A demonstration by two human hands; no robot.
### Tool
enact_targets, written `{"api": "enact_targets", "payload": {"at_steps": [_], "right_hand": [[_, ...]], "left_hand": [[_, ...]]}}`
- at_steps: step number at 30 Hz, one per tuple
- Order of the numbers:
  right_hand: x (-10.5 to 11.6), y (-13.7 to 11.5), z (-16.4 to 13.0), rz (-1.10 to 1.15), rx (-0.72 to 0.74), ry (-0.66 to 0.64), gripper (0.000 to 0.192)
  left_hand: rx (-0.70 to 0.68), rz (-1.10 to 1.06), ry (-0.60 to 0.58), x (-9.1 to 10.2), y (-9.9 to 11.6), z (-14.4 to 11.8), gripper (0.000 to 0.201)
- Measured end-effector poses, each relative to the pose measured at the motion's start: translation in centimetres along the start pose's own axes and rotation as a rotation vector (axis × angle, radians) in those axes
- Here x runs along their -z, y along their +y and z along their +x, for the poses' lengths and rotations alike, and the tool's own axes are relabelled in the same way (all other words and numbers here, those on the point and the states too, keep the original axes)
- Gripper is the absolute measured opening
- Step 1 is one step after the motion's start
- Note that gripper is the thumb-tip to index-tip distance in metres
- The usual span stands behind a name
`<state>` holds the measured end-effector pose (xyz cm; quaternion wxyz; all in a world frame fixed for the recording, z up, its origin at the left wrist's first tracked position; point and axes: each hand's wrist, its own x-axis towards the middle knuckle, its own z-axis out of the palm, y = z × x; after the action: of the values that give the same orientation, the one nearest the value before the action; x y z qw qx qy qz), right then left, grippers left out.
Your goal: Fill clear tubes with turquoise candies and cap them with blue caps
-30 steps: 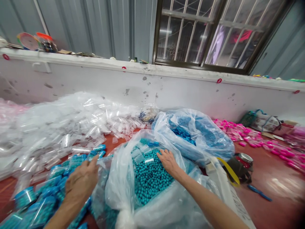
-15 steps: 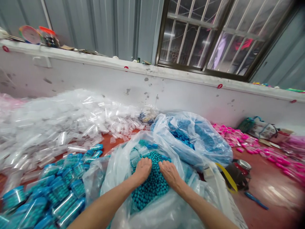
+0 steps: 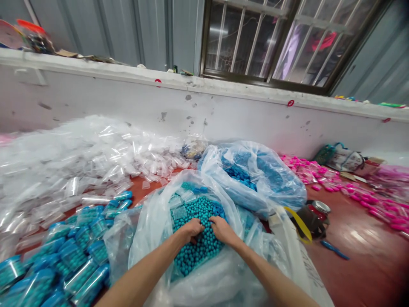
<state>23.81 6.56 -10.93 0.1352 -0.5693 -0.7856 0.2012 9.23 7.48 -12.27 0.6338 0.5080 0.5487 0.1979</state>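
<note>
Where both hands (image 3: pixel 207 230) dig, small round teal beads (image 3: pixel 194 251) glisten.

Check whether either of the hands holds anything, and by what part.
Both hands, left and right, are curled into the teal beads inside the clear bag; whether either grips anything cannot be told.

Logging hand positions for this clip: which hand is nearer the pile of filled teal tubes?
Left. The left hand rests on the teal beads in the bag, on the side toward the filled tubes; the right hand lies beside it, farther from them.
</note>
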Motion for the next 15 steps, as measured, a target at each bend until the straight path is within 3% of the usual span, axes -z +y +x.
{"api": "enact_targets", "payload": {"at_steps": [5,11,15], "right_hand": [[1.0,0.1,-0.2,0.206,-0.089,-0.057,0.031],[1.8,-0.5,-0.5,0.323,0.011,0.237,0.031],[1.8,-1.2,-0.3,0.582,-0.025,0.15,0.031]], "left_hand": [[-0.005,-0.316,-0.112,0.4,0.5,-1.7,0.03],[-0.032,-0.435,-0.12,1.3,1.8,-3.9,0.044],[-0.057,-0.403,-0.069,1.7,2.1,-4.9,0.044]]}}
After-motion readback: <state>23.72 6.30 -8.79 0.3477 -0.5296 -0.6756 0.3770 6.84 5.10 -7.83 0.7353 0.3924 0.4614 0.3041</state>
